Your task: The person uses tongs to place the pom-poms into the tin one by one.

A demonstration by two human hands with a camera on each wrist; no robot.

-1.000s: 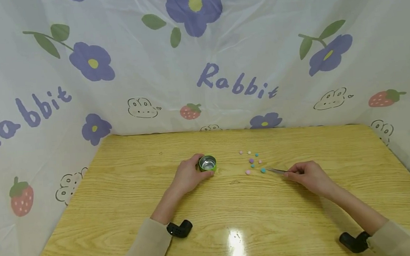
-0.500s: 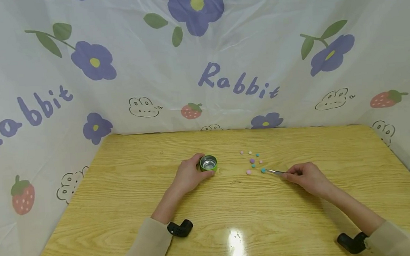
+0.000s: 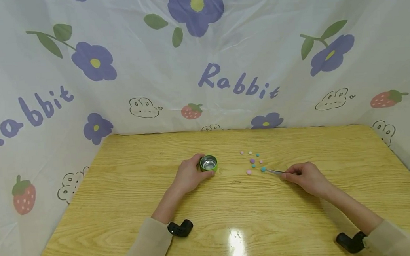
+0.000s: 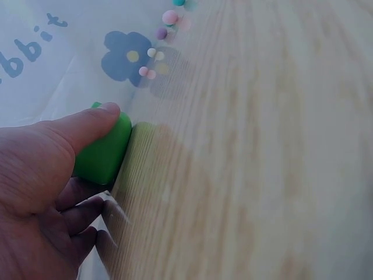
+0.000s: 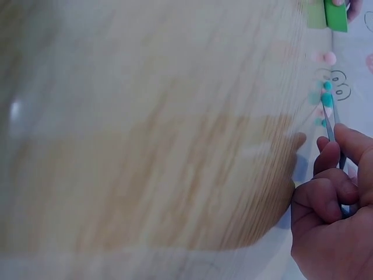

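My left hand [image 3: 188,176] grips a small round green cup [image 3: 209,170] with a shiny metal inside, thumb on the near side and fingers behind. In the left wrist view the cup's green wall [image 4: 108,153] stands upright on the table. Pinched in my right hand [image 3: 312,179] is a pair of metal tweezers [image 3: 275,172] pointing left. Their tips are at a teal ball [image 3: 263,169], the rightmost of the small balls. In the right wrist view this teal ball [image 5: 327,101] sits between the two tips.
Several other little balls lie between the cup and the tweezers, among them a purple ball [image 3: 252,160], a pink ball [image 3: 249,172] and a white ball [image 3: 250,153]. The glossy wooden table [image 3: 196,208] ends at a printed cloth [image 3: 166,83] behind and to the sides.
The teal ball at the tweezer tips has shifted slightly away from me, and the tweezers with it. My left hand and the cup stay in place.
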